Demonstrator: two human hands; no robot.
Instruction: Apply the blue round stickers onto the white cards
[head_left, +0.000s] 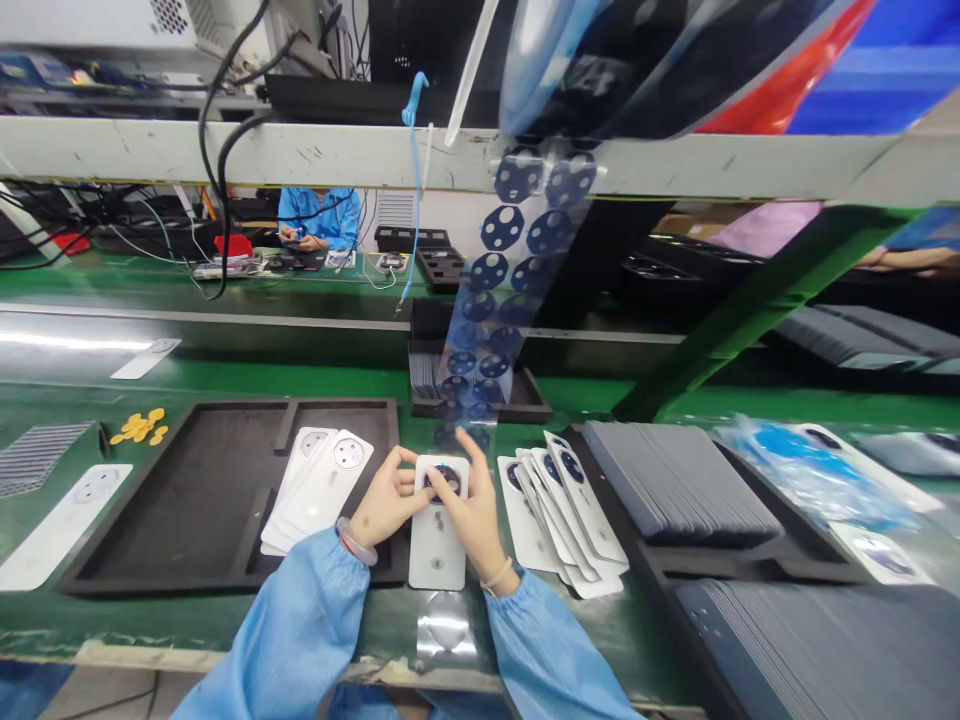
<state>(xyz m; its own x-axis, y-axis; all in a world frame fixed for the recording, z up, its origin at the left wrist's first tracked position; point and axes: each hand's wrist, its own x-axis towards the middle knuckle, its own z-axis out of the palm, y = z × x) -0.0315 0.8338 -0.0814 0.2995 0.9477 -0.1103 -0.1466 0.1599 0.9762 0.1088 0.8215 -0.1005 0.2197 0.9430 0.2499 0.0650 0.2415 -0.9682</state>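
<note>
A white panel (437, 545) lies upright in front of me, with a dark round piece (452, 478) at its top end. My left hand (388, 500) holds the panel's left edge near the top, fingers curled. Over the round piece lie the fingers of my right hand (469, 500), its index finger stretched upward and its thumb on the piece. A clear strip with dark round stickers (502, 228) hangs behind the hands. White panels with printed circles (322, 485) are stacked to the left; several panels with dark round pieces (559, 520) fan out to the right.
A black tray (187, 500) sits at the left, beside yellow pieces (140, 427). At the right, a black tray (652, 560) holds grey plates (675, 480). A white beam (300, 155) crosses above the bench. Across the line sits a person in blue (322, 218).
</note>
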